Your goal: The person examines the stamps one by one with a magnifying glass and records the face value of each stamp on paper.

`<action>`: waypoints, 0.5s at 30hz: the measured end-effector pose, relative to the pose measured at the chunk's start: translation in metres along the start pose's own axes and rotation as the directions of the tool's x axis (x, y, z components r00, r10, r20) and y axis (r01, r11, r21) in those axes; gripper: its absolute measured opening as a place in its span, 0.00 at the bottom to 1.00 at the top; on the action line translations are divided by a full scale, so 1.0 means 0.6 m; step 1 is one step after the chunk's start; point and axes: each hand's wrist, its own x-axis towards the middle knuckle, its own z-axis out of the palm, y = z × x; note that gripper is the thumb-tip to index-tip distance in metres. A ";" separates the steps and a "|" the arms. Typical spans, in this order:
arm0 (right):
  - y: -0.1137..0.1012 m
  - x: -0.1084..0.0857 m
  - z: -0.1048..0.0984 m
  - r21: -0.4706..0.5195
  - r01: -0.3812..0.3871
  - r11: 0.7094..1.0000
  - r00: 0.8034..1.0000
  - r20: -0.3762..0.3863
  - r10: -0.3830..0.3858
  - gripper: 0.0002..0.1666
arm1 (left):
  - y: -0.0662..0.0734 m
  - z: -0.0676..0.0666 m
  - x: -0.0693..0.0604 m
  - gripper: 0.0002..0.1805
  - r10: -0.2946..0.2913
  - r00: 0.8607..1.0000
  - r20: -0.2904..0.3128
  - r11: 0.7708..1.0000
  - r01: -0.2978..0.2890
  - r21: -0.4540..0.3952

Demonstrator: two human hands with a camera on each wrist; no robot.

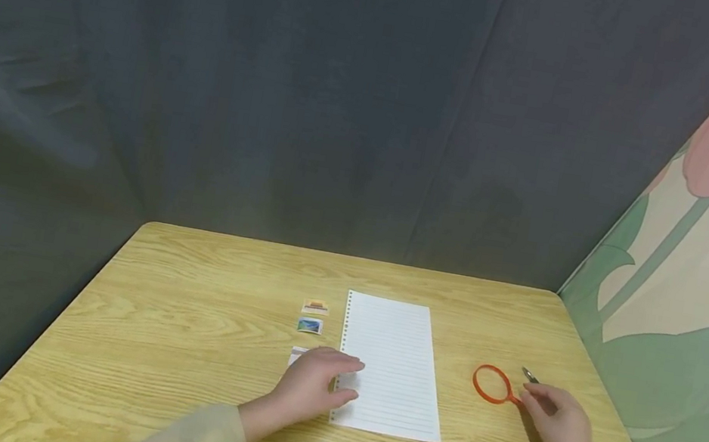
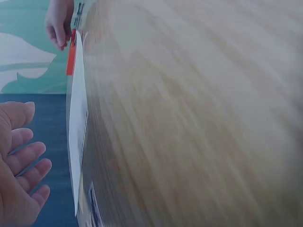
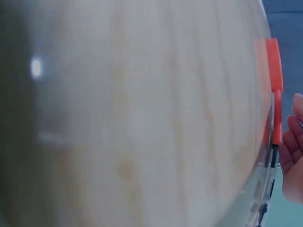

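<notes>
My left hand (image 1: pixel 313 383) hovers at the left edge of a lined, hole-punched sheet of paper (image 1: pixel 391 364), its fingers loosely spread with nothing between them. In the left wrist view the same hand (image 2: pixel 21 161) is held above the table. On the right, my right hand (image 1: pixel 557 427) reaches over the handle of a red magnifying glass (image 1: pixel 475 382) that lies on the table. Its fingers (image 3: pixel 293 137) are beside the red handle (image 3: pixel 277 116); whether they touch it is hard to tell. A dark pen (image 1: pixel 531 376) lies partly hidden beneath this hand.
Two small stamp-like pictures, an orange one (image 1: pixel 315 307) and a blue-green one (image 1: pixel 310 325), lie left of the paper. Another pale piece (image 1: pixel 296 354) is partly covered by my left hand. A dark curtain (image 1: pixel 312 92) stands behind the wooden table (image 1: pixel 186 333); a flower-patterned wall (image 1: pixel 687 339) borders the right.
</notes>
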 end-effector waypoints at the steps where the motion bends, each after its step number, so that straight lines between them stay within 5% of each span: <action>1: 0.001 0.002 -0.003 0.009 -0.018 1.000 1.000 0.007 0.018 0.10 | 0.003 0.003 0.002 0.22 0.004 1.000 -0.002 1.000 -0.004 0.008; 7: 0.005 0.016 -0.023 0.030 -0.133 0.991 0.990 0.062 0.130 0.19 | 0.018 0.021 0.005 0.25 -0.030 0.999 0.043 0.998 0.027 0.053; 15: 0.020 0.031 -0.038 -0.024 -0.077 0.997 0.995 0.064 0.079 0.22 | 0.029 0.036 0.003 0.29 -0.045 0.993 0.108 0.993 0.032 0.115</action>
